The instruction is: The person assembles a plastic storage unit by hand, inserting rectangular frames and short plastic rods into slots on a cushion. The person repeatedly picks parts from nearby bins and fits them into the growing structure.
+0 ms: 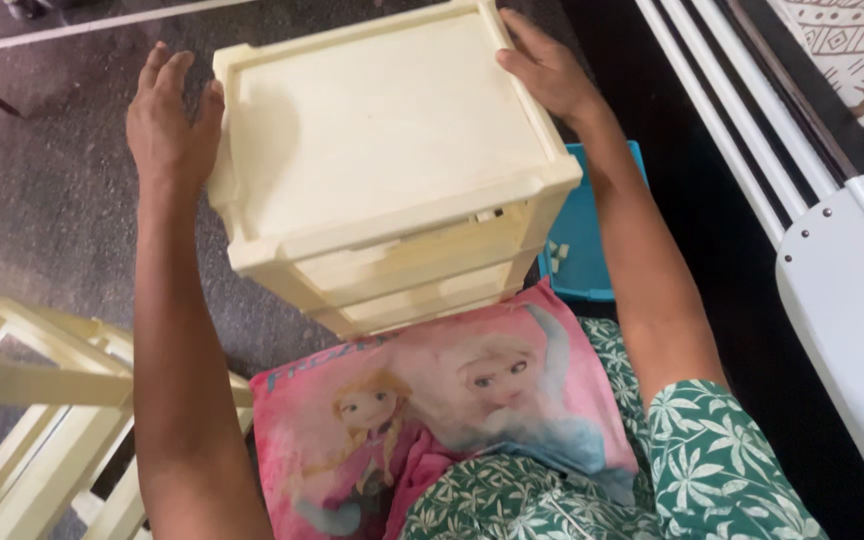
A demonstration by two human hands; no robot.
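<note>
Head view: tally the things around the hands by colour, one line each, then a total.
Cream: 2, the drawer unit held between the left hand and right hand, and the frame on the floor
Pink: 1, the cushion
Blue: 1, the tray
Total: 4
</note>
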